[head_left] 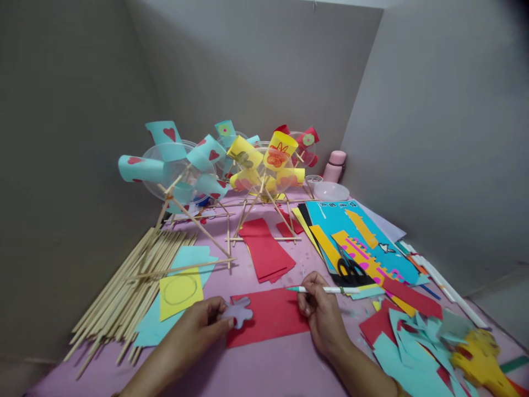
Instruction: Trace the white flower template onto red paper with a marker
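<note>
A pale lilac paper flower cutout (239, 312) is pinched between the thumb and fingers of my left hand (206, 322). It overlaps the left end of a red paper rectangle (273, 320) lying flat on the table. My right hand (320, 314) grips a white marker (336, 289) whose green end points left, just above the red paper's top right corner. Left of my left hand is a yellow square (180, 293) with a circle drawn on it, resting on light blue paper (155, 331). Behind the red rectangle lie stacked red strips (266, 249).
Wooden sticks (119, 292) are piled at left. Stick-built wheels with blue paper (142, 168) and yellow paper (281, 151) stand behind. At right are black-handled scissors (351, 271) on coloured sheets, paper scraps (413, 347), a yellow glue gun (479, 355) and a pink bottle (334, 167).
</note>
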A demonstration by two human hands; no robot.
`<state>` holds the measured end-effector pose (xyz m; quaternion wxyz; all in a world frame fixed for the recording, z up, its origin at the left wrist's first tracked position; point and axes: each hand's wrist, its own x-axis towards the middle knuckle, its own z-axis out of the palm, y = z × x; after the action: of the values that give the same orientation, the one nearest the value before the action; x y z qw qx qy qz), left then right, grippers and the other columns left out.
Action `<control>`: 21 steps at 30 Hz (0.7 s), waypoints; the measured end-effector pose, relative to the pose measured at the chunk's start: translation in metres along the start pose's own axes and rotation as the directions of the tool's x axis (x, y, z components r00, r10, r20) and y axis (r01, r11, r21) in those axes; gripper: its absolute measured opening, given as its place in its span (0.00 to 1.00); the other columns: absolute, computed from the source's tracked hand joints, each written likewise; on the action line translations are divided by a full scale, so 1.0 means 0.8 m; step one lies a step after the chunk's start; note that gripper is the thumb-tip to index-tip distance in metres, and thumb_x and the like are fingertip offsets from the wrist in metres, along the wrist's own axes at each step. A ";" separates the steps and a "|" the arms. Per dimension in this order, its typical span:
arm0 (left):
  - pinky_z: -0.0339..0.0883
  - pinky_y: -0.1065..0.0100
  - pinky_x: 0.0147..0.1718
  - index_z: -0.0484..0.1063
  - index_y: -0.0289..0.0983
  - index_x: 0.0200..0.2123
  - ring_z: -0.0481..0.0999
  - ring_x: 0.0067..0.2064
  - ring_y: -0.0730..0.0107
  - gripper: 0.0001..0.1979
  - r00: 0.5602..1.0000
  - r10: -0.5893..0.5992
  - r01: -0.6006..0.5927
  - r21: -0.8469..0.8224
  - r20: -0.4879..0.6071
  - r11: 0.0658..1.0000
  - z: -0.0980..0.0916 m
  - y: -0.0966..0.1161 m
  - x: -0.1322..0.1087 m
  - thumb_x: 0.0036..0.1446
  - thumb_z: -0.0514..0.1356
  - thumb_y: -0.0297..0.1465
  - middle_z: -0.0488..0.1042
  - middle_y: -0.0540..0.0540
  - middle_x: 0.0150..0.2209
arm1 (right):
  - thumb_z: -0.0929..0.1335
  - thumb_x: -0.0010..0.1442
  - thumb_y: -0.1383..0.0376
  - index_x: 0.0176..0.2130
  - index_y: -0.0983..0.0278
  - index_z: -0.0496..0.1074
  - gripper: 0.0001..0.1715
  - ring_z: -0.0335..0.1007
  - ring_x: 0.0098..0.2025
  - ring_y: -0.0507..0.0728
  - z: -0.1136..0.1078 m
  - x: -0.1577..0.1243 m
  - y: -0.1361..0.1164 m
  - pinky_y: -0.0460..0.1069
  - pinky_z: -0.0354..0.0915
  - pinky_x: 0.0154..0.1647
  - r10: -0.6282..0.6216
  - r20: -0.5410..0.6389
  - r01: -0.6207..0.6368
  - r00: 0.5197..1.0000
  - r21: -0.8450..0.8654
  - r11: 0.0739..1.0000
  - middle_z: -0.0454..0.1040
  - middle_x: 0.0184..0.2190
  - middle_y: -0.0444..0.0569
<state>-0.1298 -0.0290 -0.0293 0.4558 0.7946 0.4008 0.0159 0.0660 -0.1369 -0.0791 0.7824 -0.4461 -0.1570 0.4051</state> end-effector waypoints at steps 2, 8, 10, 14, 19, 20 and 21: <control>0.60 0.68 0.31 0.64 0.39 0.26 0.68 0.32 0.67 0.14 1.000 0.025 -0.025 -0.022 0.014 0.999 0.002 0.004 0.004 0.50 0.53 0.44 0.70 0.50 0.28 | 0.67 0.51 0.63 0.24 0.61 0.61 0.11 0.48 0.13 0.46 0.000 0.000 0.001 0.41 0.44 0.15 -0.001 0.002 0.001 1.000 -0.013 1.000 0.60 0.10 0.34; 0.60 0.68 0.31 0.66 0.38 0.28 0.68 0.31 0.66 0.15 0.997 0.070 -0.068 -0.048 0.027 0.996 0.006 0.010 0.018 0.50 0.53 0.45 0.69 0.50 0.27 | 0.68 0.56 0.58 0.29 0.61 0.63 0.13 0.53 0.17 0.47 0.002 -0.002 0.001 0.41 0.49 0.17 -0.042 0.002 0.042 0.999 -0.066 0.997 0.68 0.17 0.37; 0.60 0.68 0.31 0.67 0.38 0.28 0.68 0.32 0.66 0.16 0.996 0.086 -0.084 -0.055 0.033 0.995 0.005 0.012 0.021 0.51 0.53 0.45 0.69 0.50 0.28 | 0.68 0.59 0.54 0.31 0.61 0.65 0.14 0.55 0.19 0.48 0.001 -0.004 -0.004 0.42 0.51 0.19 -0.075 0.012 0.075 0.997 -0.134 0.988 0.71 0.22 0.40; 0.61 0.67 0.33 0.68 0.37 0.31 0.68 0.33 0.66 0.17 0.992 0.117 -0.114 -0.067 0.046 0.991 0.000 0.017 0.024 0.53 0.52 0.46 0.70 0.48 0.30 | 0.64 0.63 0.53 0.31 0.62 0.69 0.17 0.58 0.22 0.50 -0.002 -0.008 -0.017 0.44 0.56 0.23 -0.175 0.066 0.186 0.982 -0.453 0.872 0.66 0.20 0.39; 0.60 0.67 0.32 0.68 0.37 0.31 0.67 0.33 0.66 0.18 0.988 0.139 -0.135 -0.060 0.062 0.989 0.001 0.021 0.026 0.55 0.50 0.46 0.70 0.49 0.30 | 0.68 0.59 0.55 0.34 0.61 0.69 0.12 0.68 0.29 0.54 -0.003 -0.013 -0.013 0.46 0.62 0.28 -0.158 0.151 0.217 0.976 -0.567 0.794 0.75 0.29 0.45; 0.59 0.68 0.31 0.68 0.37 0.31 0.66 0.32 0.67 0.18 0.988 0.140 -0.137 -0.054 0.071 0.989 0.003 0.022 0.026 0.55 0.50 0.46 0.69 0.49 0.29 | 0.68 0.58 0.55 0.34 0.61 0.69 0.12 0.68 0.30 0.54 -0.001 -0.014 -0.010 0.46 0.62 0.29 -0.148 0.171 0.220 0.974 -0.567 0.794 0.75 0.30 0.45; 0.59 0.68 0.30 0.68 0.37 0.31 0.66 0.31 0.68 0.18 0.987 0.142 -0.139 -0.046 0.080 0.989 0.005 0.025 0.027 0.55 0.50 0.46 0.69 0.50 0.29 | 0.69 0.58 0.56 0.34 0.61 0.69 0.11 0.68 0.30 0.54 0.000 -0.015 -0.008 0.46 0.63 0.29 -0.136 0.193 0.223 0.972 -0.560 0.798 0.75 0.30 0.45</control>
<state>-0.1011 -0.0231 -0.0242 0.4859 0.8114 0.3241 0.0230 0.0616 -0.1481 -0.0724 0.6315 -0.6155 -0.3697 0.2928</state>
